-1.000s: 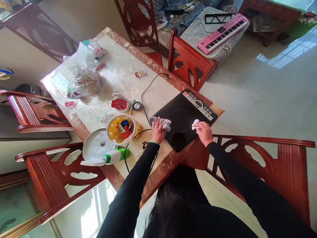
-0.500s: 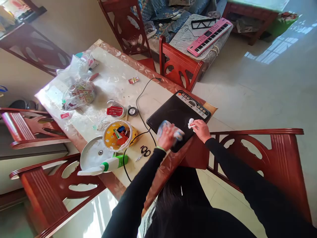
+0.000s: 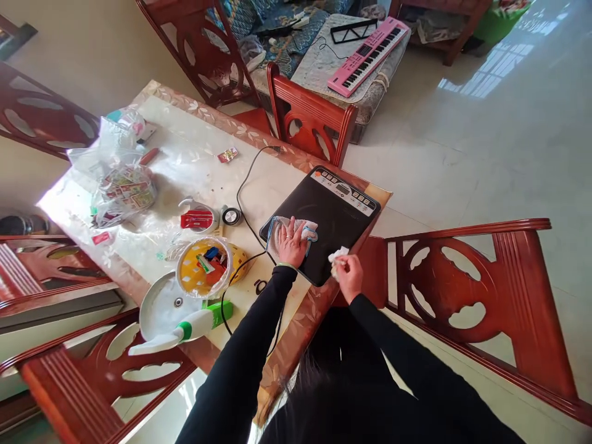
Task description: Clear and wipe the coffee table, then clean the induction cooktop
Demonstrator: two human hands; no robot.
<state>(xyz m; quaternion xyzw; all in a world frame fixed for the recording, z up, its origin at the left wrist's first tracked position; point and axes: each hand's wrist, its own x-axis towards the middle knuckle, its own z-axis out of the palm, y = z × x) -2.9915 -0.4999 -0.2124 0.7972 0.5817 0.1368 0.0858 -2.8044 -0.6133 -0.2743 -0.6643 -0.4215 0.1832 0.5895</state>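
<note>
Item 1: induction cooktop (image 3: 333, 211), black glass top, control panel (image 3: 345, 188) along its far edge, lying on the right end of the dining table (image 3: 222, 120), its corner jutting past the floral border

Item 2: left hand (image 3: 292, 243), palm down on the cooktop's left part, fingers spread and unclenched, pinning a blue-edged cloth (image 3: 280, 237) flat against the glass

Item 3: right hand (image 3: 349, 277), fingers closed in a pinch on a white tissue (image 3: 338, 255), which touches the cooktop's near edge; whether it is paper or fabric cannot be told

Item 4: black power cord (image 3: 243, 197), looping across the tabletop left of the cooktop

Item 5: clear-wrapped yellow container (image 3: 203, 268) holding small coloured objects, just left of the left hand

Item 6: round white lid (image 3: 161, 308), near left, touching the container

Item 7: green-and-white spray bottle (image 3: 197, 327), lying across the lid's near side

Item 8: black-handled scissors (image 3: 260, 286), mostly hidden by the left forearm

Item 9: plastic bag of printed packets (image 3: 124, 194), far left on the table

Item 10: red wooden chairs (image 3: 462, 290) around the table

Item 11: pink electronic keyboard (image 3: 367, 55), far right, on a grey-covered bench (image 3: 333, 77)
</note>
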